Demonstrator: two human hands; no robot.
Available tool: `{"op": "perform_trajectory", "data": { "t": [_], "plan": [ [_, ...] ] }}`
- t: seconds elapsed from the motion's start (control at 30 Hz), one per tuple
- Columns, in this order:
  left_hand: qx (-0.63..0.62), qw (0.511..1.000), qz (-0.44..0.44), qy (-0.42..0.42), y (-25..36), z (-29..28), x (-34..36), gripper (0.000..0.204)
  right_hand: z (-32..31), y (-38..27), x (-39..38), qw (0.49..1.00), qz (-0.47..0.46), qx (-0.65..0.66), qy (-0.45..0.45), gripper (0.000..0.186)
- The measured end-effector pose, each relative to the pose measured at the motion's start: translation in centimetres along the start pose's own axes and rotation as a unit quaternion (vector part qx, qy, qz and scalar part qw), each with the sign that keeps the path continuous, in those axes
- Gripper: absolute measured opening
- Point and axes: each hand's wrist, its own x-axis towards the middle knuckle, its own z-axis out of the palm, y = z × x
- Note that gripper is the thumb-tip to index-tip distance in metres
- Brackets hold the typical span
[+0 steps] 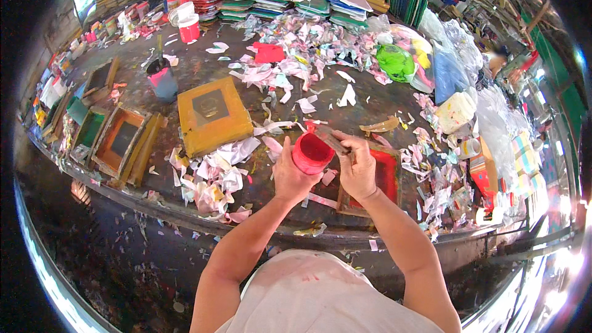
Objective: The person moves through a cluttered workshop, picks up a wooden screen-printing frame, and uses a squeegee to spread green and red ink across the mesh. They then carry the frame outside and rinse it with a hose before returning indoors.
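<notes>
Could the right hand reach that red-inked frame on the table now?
Likely yes: the red-inked frame lies close by the right hand, with much of its red surface uncovered, though the flat scraper in that hand may hamper grasping.

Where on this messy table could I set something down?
The widest bare patch of table lies behind the yellow frame, between the pink-and-grey bucket and the big scrap heap. A narrow strip also shows between that frame and the wooden frames at left. Crowded: left of the left hand, with pale scraps; the right end, with plastic bags.
</notes>
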Motion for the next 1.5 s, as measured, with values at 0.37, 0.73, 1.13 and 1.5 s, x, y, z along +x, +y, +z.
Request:
{"op": "perform_trajectory", "data": {
  "t": [0.37,0.73,1.13,1.5],
  "plan": [
    [-0.086,0.994,0.052,0.042,-1.1,0.7,2.2,0.126,-7.2,3.4,1.5,0.925,-0.162,-0.326,-0.112,0.026],
    [-0.107,0.993,0.015,0.045,-4.2,0.6,3.7,0.132,-15.2,0.0,-10.8,0.921,0.03,-0.36,-0.148,0.034],
    [-0.1,0.988,0.095,-0.071,2.3,7.2,-6.3,0.051,-15.0,0.1,-15.6,0.935,0.042,-0.287,-0.206,0.031],
    [0.016,0.999,-0.019,-0.023,5.3,13.4,-5.3,0.055,-26.1,0.1,-23.3,0.976,0.096,-0.177,-0.077,0.026]
  ]
}}
